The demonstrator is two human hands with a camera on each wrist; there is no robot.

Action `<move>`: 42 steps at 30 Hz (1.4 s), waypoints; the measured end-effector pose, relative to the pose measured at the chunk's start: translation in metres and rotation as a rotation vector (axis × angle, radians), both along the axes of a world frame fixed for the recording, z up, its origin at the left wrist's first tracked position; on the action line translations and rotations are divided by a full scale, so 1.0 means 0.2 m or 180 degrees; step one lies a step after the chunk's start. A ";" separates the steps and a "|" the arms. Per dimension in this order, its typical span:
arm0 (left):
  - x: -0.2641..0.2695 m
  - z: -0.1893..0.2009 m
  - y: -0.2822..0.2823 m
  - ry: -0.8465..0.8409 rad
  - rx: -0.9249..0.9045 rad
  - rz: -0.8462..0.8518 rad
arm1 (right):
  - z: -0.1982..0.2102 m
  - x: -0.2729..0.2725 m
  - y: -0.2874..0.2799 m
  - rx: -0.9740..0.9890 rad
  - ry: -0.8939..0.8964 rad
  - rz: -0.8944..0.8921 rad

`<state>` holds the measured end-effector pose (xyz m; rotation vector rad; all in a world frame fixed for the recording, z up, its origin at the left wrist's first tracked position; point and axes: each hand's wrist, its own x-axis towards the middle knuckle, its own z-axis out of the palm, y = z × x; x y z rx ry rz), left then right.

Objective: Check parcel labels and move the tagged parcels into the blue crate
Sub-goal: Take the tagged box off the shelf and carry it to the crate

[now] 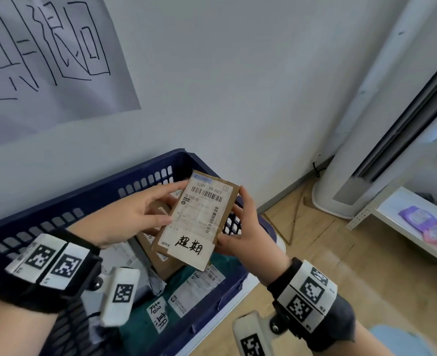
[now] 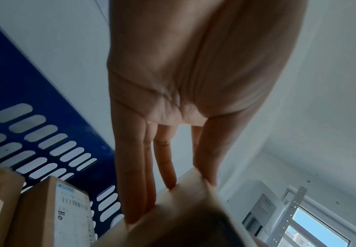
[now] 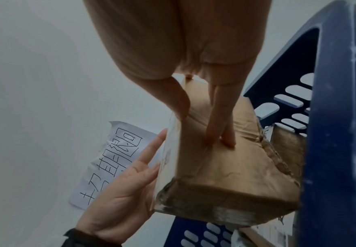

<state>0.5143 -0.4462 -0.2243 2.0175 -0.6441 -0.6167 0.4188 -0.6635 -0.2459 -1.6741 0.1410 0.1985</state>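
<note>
A brown cardboard parcel (image 1: 199, 222) (image 2: 173, 217) (image 3: 225, 167) with a white shipping label and a handwritten tag (image 1: 189, 246) hangs tilted above the blue crate (image 1: 58, 209) (image 2: 25, 75) (image 3: 337, 117). My right hand (image 1: 245, 232) (image 3: 173, 41) grips it from the right, thumb on the side edge and fingers on the back. My left hand (image 1: 135, 217) (image 2: 173, 83) (image 3: 122, 192) touches its left edge with straight fingers. Inside the crate lie another brown box (image 1: 161, 263) (image 2: 52, 213), a grey bag (image 1: 125, 255) and a teal parcel (image 1: 140, 327) with its own tag (image 1: 158, 317).
The crate stands against a white wall that carries a handwritten paper sign (image 1: 45, 60) (image 3: 114, 158). To the right are a white tower air conditioner (image 1: 366, 124) and a low white shelf (image 1: 405, 227) holding purple and pink bags (image 1: 423, 222). Wooden floor shows beside the crate.
</note>
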 end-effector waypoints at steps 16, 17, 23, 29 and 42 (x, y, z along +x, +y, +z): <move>0.07 -0.04 0.09 0.0126 0.0209 -0.0069 | -0.02 0.18 0.13 -0.0001 0.0806 -0.0101; 0.07 -0.05 0.07 0.0109 0.0306 -0.0102 | -0.02 0.17 0.13 0.0002 0.0881 -0.0152; 0.05 -0.14 -0.07 0.0112 0.0602 -0.0257 | -0.09 0.14 0.10 -0.0116 0.1439 -0.0741; 0.04 -0.16 -0.12 0.0043 0.0634 -0.0451 | -0.04 0.11 0.08 0.0827 0.1779 -0.1277; 0.00 -0.41 -0.26 0.0295 0.1588 -0.0986 | -0.21 0.20 0.05 0.1758 0.2607 -0.1219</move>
